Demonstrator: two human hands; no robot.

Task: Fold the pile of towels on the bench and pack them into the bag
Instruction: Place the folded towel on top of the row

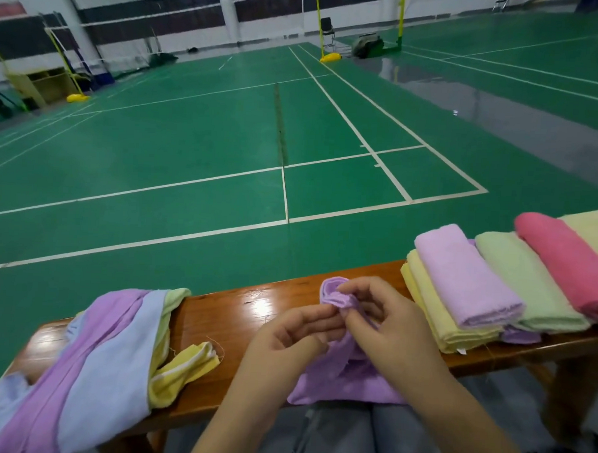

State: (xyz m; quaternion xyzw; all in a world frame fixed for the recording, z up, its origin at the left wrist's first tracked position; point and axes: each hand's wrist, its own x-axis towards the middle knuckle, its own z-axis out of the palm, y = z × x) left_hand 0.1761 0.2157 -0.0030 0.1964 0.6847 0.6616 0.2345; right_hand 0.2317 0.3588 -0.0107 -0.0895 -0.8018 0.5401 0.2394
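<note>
Head view: we are at the folding step, with one purple towel (345, 379) in work. It lies at the desk's (225, 312) near edge, roughly mid-length, its lower part spread flat and partly overhanging toward our lap. One corner is lifted and bunched into a small curl above the desk.

Left hand (286, 335): fingers curled, pinching the raised corner from the left. Right hand (385, 326): fingers curled, pinching the same bunched corner from the right. Both hands meet at that corner, touching or nearly so.

Unfolded pile (89, 361) (purple, pale blue, yellow, green) sits at the desk's left end, draped over the near edge. Folded stack (493, 293) (yellow, lilac, green, pink, cream) sits at the right end, pieces overlapping one another. No bag in view, so we cannot say where it stands.

Judgement: folding is partly done; several towels remain loose, and packing has not begun.

Next move, as we judge it: untwist the bunched corner, find the matching corner, and pull the edge straight before laying a fold. The cloth is limp, so both hands must keep tension or the fold will skew. Towel then goes to the right-end stack.
</note>
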